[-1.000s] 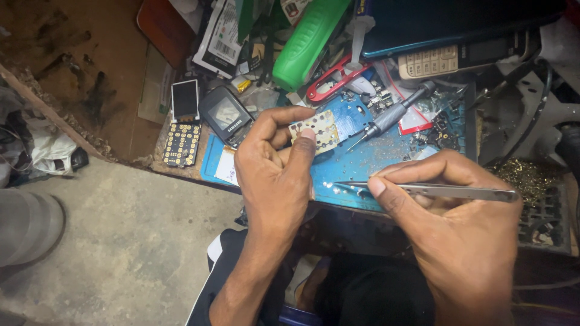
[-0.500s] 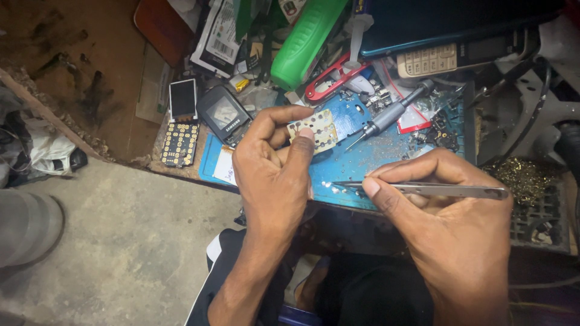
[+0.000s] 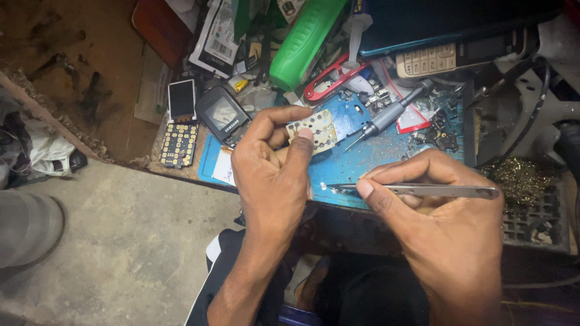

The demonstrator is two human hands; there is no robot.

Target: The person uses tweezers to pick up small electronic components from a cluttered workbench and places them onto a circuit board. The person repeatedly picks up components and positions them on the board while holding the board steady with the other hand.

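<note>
Left grip pinches keypad board | screwdriver beside | right grip: tweezers

We are seeing the keypad board only in part, our left hand covering its near left end. Our right hand is hiding the middle of the tweezers; whatever their tips are touching is too small to tell. The green bottle is running off the far edge. The loose parts by the screwdriver are too small to identify.
</note>
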